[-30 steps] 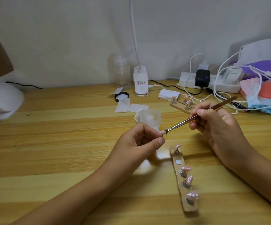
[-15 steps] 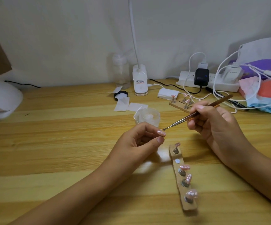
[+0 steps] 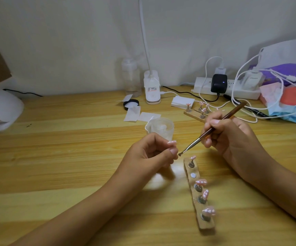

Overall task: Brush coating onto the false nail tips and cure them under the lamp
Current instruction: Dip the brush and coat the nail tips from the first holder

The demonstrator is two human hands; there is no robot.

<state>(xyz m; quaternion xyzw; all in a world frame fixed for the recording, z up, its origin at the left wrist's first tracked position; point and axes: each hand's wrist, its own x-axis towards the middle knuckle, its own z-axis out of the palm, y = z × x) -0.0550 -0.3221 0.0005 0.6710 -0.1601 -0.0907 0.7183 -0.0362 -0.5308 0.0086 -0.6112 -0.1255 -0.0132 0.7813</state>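
A smooth white domed lamp (image 3: 1, 109) sits far left on the grained wooden table (image 3: 55, 157); the left hand (image 3: 147, 157) pinches a glossy pink nail tip (image 3: 172, 142) between curled thumb and forefinger. The slim brush (image 3: 213, 130), with a brown handle and metal ferrule, is gripped pen-style by the right hand (image 3: 232, 137), its bristles just below that tip beside the thumb. Nearer, a narrow wooden strip (image 3: 206, 226) carries four pink tips (image 3: 201, 182) on metal pegs.

cup (image 3: 161, 127) behind left hand (image 3: 147, 157) | nail strip (image 3: 199, 196) right of it | power strip (image 3: 232, 87) rear right
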